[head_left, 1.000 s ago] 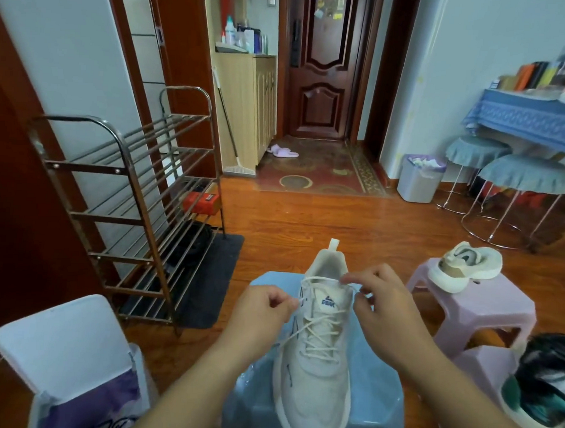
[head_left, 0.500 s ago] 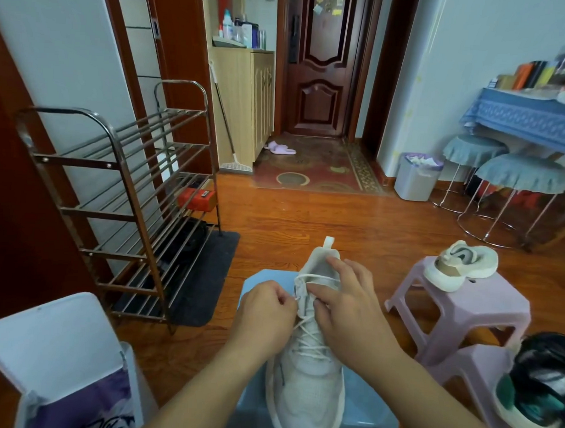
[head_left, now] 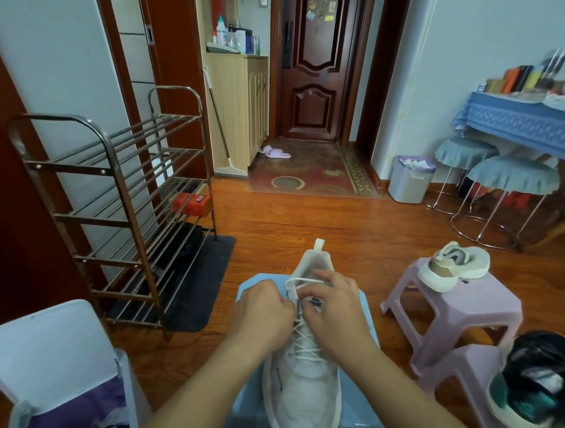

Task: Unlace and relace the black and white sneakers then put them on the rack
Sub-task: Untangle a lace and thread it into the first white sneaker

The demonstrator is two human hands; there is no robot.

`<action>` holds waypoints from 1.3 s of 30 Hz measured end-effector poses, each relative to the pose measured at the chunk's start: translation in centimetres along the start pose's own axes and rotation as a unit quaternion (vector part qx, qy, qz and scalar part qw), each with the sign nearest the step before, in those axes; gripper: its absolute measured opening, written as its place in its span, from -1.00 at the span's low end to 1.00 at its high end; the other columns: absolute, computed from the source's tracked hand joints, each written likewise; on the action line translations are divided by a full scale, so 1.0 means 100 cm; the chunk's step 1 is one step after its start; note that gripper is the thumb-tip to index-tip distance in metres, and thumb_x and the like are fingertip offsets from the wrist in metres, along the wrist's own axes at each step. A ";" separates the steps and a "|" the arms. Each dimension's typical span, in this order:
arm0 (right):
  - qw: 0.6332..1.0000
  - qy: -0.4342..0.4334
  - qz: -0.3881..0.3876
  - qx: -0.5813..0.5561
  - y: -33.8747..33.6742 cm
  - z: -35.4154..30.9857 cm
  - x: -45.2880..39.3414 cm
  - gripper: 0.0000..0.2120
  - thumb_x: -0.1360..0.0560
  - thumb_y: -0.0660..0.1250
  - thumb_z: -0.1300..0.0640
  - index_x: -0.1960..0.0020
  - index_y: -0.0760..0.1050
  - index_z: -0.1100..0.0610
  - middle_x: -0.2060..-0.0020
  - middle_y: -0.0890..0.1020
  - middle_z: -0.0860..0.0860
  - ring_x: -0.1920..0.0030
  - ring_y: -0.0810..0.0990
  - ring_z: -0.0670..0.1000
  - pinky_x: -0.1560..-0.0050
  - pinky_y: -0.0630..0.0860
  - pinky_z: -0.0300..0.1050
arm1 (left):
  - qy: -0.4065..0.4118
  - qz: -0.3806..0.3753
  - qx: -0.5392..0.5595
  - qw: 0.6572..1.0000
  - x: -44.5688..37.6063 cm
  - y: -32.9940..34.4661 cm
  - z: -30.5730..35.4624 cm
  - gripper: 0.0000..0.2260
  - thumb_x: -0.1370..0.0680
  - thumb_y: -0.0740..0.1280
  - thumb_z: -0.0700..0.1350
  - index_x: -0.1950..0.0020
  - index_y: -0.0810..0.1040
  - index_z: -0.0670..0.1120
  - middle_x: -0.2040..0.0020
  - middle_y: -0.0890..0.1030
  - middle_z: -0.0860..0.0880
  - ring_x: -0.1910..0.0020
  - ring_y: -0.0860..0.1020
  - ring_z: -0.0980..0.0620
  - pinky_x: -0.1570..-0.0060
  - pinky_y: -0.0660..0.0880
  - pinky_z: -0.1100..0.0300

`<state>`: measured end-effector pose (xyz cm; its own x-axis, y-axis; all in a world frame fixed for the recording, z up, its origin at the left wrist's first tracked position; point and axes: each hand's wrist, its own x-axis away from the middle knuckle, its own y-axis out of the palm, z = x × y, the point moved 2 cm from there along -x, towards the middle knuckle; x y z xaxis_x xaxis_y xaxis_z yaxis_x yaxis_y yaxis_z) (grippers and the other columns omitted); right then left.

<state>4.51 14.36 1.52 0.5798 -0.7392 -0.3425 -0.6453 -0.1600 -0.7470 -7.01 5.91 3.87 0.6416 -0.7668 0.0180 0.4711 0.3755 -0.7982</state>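
Observation:
A white sneaker lies on a light blue stool in front of me, heel pointing away. My left hand pinches the white lace at the left side of the tongue. My right hand covers the tongue and holds the lace near the top eyelets. A second white sneaker sits on a purple stool to the right. A black and white sneaker rests on another purple stool at the lower right. The metal shoe rack stands at the left.
A red box lies on a lower rack shelf, above a dark mat. A white bin with an open lid is at the lower left. A grey waste bin, two covered round stools and a blue-clothed table stand at the right.
My right hand has moved from the sneaker's right side in over the tongue, close to my left hand. The camera has dipped slightly.

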 end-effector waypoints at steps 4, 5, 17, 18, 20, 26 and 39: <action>1.000 0.015 -0.003 0.001 0.000 0.001 -0.001 -0.83 -0.52 0.41 0.14 -0.02 0.72 -0.07 -0.23 0.55 -0.10 -0.30 0.37 -0.02 -0.13 0.10 -0.58 | -0.003 -0.042 0.059 0.997 -0.005 -0.003 -0.007 -0.86 -0.59 0.30 -0.09 0.14 0.57 -0.06 0.16 0.61 0.00 0.14 0.58 0.00 0.12 0.56 0.05; 1.000 0.013 -0.005 -0.001 -0.001 0.001 -0.001 -0.84 -0.51 0.42 0.13 -0.03 0.71 -0.07 -0.21 0.54 -0.12 -0.27 0.36 -0.05 -0.12 0.10 -0.60 | -0.006 -0.052 0.076 0.996 -0.006 -0.004 -0.009 -0.86 -0.60 0.31 -0.09 0.13 0.59 -0.06 0.17 0.61 0.00 0.14 0.59 0.00 0.14 0.54 0.09; 0.998 -0.026 -0.045 -0.033 0.001 -0.006 0.006 -0.85 -0.50 0.47 0.17 0.01 0.74 -0.05 0.03 0.36 -0.31 -0.15 0.39 -0.10 -0.15 0.43 -0.23 | -0.030 -0.131 0.272 0.953 0.005 0.004 -0.026 -0.84 -0.61 0.38 -0.15 0.18 0.59 -0.06 0.31 0.53 0.01 0.36 0.44 0.11 0.28 0.41 0.23; 0.998 -0.032 -0.041 -0.032 0.002 -0.006 0.007 -0.87 -0.50 0.47 0.16 0.02 0.74 -0.03 0.02 0.36 -0.28 -0.16 0.39 -0.09 -0.15 0.43 -0.24 | -0.022 -0.124 0.277 0.953 0.005 0.003 -0.028 -0.86 -0.61 0.38 -0.15 0.16 0.60 -0.08 0.29 0.55 0.02 0.37 0.45 0.15 0.27 0.43 0.23; 0.998 -0.014 -0.042 -0.044 0.003 -0.006 0.006 -0.92 -0.51 0.47 0.16 0.06 0.73 0.02 -0.04 0.37 -0.23 -0.21 0.39 -0.09 -0.20 0.45 -0.20 | 0.023 -0.081 0.220 0.972 0.005 0.002 -0.030 -0.95 -0.61 0.39 -0.09 0.04 0.60 -0.03 0.13 0.61 0.08 0.29 0.51 0.18 0.22 0.44 0.26; 0.993 0.029 -0.068 -0.089 -0.003 -0.014 0.011 -0.65 -0.50 0.46 0.20 0.34 0.52 -0.18 -0.26 0.38 -0.20 -0.36 0.26 -0.14 -0.28 0.29 -0.29 | 0.144 -0.055 0.168 0.974 0.012 0.004 -0.019 -0.80 -0.55 0.37 -0.07 -0.11 0.58 0.20 -0.11 0.45 0.28 0.15 0.49 0.25 0.09 0.41 0.29; 0.740 0.335 0.095 -0.576 -0.115 0.068 0.006 -0.94 -0.60 0.30 0.06 0.03 0.43 0.01 0.41 0.35 -0.08 0.48 0.24 -0.11 0.55 0.21 -0.25 | 0.101 -0.064 0.227 0.966 0.007 0.005 -0.021 -0.83 -0.58 0.34 -0.16 -0.05 0.59 0.12 -0.14 0.45 0.22 -0.03 0.51 0.27 -0.02 0.51 0.26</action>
<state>15.69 20.18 6.05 0.2968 -0.9165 0.2681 -0.9026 -0.1777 0.3920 -7.60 4.41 2.19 0.4510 -0.8908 -0.0546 0.7856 0.4253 -0.4494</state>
